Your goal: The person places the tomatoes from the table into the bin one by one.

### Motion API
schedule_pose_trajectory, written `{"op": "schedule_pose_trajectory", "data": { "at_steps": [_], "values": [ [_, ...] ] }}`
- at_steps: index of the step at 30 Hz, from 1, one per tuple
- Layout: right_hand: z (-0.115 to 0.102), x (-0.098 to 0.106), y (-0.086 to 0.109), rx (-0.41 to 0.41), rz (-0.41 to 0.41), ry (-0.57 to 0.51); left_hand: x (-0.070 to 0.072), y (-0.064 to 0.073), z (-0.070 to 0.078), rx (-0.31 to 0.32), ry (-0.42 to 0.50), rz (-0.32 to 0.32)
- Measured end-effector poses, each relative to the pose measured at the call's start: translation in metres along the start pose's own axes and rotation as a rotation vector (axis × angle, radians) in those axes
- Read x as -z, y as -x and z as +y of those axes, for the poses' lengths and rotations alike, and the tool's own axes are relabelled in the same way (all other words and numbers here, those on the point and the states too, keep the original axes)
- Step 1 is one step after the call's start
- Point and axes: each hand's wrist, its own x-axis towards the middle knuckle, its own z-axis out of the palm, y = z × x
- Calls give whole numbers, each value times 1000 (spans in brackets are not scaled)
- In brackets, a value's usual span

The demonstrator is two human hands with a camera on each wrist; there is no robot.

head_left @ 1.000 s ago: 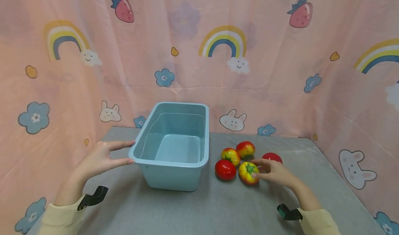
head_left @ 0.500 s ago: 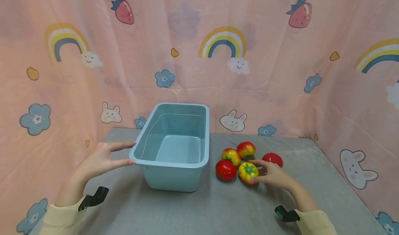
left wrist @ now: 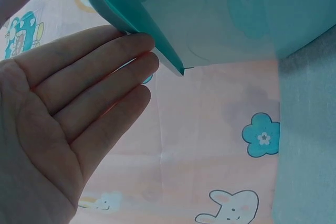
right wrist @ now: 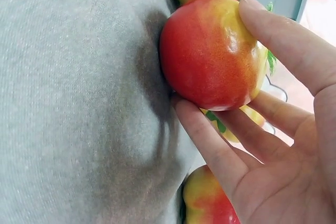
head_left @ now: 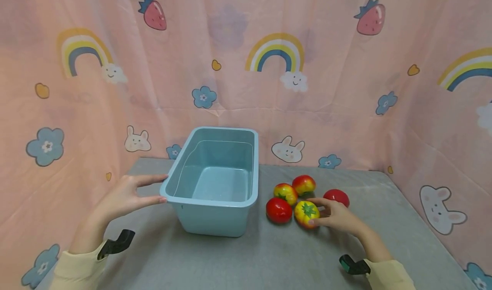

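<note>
1 tomato (head_left: pixel 307 214) pinched, 1 tub (head_left: pixel 213 219) touched

The right hand (head_left: pixel 338 216) pinches the tomato between thumb and fingers, likely because something so round could roll. It sits at the worktop (head_left: pixel 269 262), right of the tub, near 4 other tomatoes (head_left: pixel 278 210). The left hand's (head_left: pixel 122 197) grip is spread, touching the tub's rim (head_left: pixel 209 203), perhaps to steady it.
</note>
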Motion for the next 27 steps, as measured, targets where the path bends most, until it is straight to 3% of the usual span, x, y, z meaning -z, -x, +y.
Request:
{"op": "schedule_pose_trajectory", "data": {
  "at_steps": [27],
  "values": [
    [-1,4,3,9,28,-15,-1,1,-2,9,-17,2]
  ]
}}
